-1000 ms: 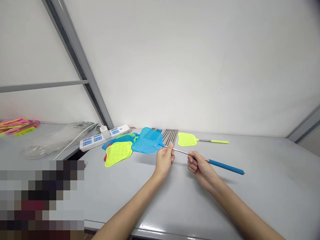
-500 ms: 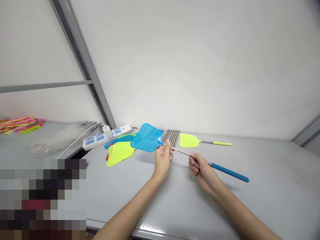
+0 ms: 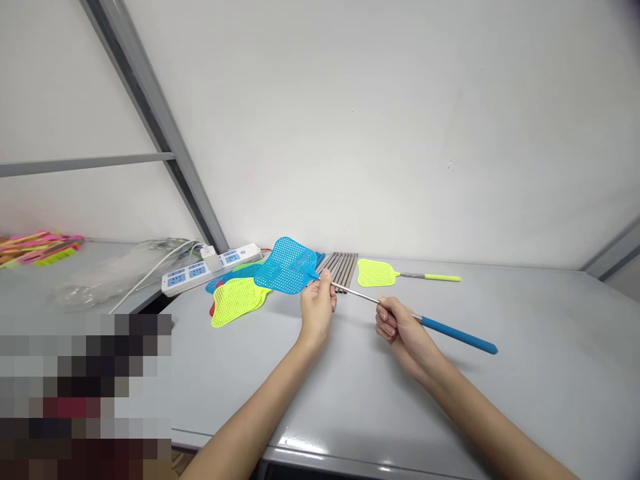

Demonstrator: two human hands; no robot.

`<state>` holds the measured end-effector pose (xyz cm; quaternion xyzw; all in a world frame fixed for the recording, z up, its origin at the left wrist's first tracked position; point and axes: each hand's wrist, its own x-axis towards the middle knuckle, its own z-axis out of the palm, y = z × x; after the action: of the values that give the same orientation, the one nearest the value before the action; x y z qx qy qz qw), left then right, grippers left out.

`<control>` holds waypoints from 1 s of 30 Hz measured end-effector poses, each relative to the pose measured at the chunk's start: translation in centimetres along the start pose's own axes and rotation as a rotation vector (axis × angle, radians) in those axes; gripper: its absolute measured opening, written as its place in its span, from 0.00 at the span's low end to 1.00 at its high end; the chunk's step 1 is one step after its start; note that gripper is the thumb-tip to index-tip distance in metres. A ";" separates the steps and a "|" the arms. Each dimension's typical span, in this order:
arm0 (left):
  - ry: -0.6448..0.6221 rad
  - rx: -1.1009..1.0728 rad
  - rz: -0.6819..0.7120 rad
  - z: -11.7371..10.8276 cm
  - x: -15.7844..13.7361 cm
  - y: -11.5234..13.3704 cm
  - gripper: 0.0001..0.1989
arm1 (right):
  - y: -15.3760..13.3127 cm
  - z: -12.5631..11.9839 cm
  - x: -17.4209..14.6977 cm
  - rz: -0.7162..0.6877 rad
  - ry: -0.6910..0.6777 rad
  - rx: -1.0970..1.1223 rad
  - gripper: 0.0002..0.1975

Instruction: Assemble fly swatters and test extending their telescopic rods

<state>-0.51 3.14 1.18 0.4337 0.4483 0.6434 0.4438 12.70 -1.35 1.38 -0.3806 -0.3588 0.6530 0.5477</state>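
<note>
Above the grey table, both my hands grip a blue fly swatter (image 3: 286, 265) with a thin metal rod and a blue handle sleeve. My left hand (image 3: 319, 308) is closed on the rod just below the perforated head, thumb on top. My right hand (image 3: 400, 328) is wrapped round the rod further along, near the blue handle, which sticks out to the right. Behind the left hand lie several metal rods (image 3: 344, 272) side by side. To the left rests a pile of loose swatter heads, a yellow-green head (image 3: 236, 301) on top, with blue and red ones partly hidden.
A yellow-green fly swatter (image 3: 377, 273) lies at the back of the table (image 3: 540, 360). A white power strip (image 3: 175, 281) with a plugged-in adapter and cable sits at the left. Further left are a clear plastic bag (image 3: 107, 277) and colourful strips (image 3: 43, 247).
My left hand has moved slightly left with the swatter head, and a little more of the rod shows between my hands. The whole view has shifted a little.
</note>
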 end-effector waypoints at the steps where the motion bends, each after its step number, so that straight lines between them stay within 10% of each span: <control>1: 0.002 0.003 0.002 -0.1 0.0 0.0 0.20 | 0.0 0.0 0.0 -0.003 0.000 0.000 0.13; 30: 0.034 -0.046 -0.048 -0.5 0.4 0.6 0.22 | -0.7 -0.4 -0.3 0.060 -0.050 -0.032 0.14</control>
<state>-1.19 3.32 1.73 0.4015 0.4512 0.6499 0.4614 13.41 -1.49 1.83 -0.3836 -0.3713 0.6724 0.5127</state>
